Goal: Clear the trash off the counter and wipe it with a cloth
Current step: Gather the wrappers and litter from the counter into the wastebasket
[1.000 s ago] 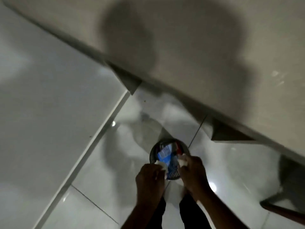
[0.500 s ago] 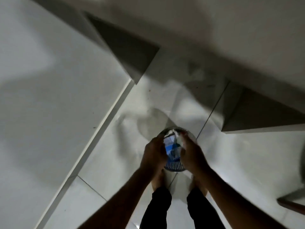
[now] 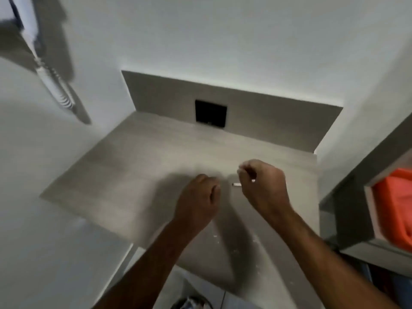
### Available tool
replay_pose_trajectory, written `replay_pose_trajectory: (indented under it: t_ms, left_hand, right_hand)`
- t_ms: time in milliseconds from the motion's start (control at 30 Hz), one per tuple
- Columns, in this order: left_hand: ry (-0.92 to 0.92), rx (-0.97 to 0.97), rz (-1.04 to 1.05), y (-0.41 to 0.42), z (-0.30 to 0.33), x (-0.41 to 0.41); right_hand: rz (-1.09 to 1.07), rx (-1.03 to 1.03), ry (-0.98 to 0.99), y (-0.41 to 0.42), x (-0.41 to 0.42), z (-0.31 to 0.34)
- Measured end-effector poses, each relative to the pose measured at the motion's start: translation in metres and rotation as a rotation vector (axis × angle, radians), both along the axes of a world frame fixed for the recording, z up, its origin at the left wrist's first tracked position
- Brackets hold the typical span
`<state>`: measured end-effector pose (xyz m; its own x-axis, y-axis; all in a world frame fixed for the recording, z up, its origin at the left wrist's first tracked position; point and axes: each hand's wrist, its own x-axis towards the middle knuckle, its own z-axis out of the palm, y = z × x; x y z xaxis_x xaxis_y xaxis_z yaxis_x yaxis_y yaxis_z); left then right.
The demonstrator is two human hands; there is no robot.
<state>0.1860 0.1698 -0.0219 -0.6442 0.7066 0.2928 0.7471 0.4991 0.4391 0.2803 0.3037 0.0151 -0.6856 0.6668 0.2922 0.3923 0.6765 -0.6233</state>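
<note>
— Where are your hands?

— Both over the grey counter. My left hand hovers knuckles up, its grip curled narrow; I cannot tell whether anything is inside it. My right hand is just beside it, fingers bunched into a loose fist.

— And the trash?

— 1 small white stub lies on the counter between my 2 hands, just beside my right fingers; whether they touch it I cannot tell. A few white crumbs sit near the counter's front edge, below my wrists.

— The bin?

— Only its dark rim shows, on the floor under the counter's edge.

— A cloth?

— Something orange sits in the shelf to my right; too blurred to name.
</note>
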Motion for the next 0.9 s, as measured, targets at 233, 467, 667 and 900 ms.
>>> replay_pose_trajectory:
  t_ms: [233, 467, 667, 900]
  left_hand:
    - [0.012, -0.468, -0.359, 0.104, -0.042, -0.029]
    - [0.001, -0.454, -0.265, 0.093, -0.034, -0.014]
    - [0.037, 0.412, 0.060, -0.057, -0.033, 0.061]
    - [-0.375, 0.226, 0.464, -0.198, -0.202, 0.149]
  right_hand:
    - [0.198, 0.158, -0.760, 0.088, -0.060, -0.047]
    - [0.135, 0.188, -0.728, 0.066, -0.034, -0.059]
    - [0.146, -0.127, 0.046, -0.073, 0.062, -0.066]
    - [0.166, -0.468, -0.336, -0.227, 0.112, -0.255]
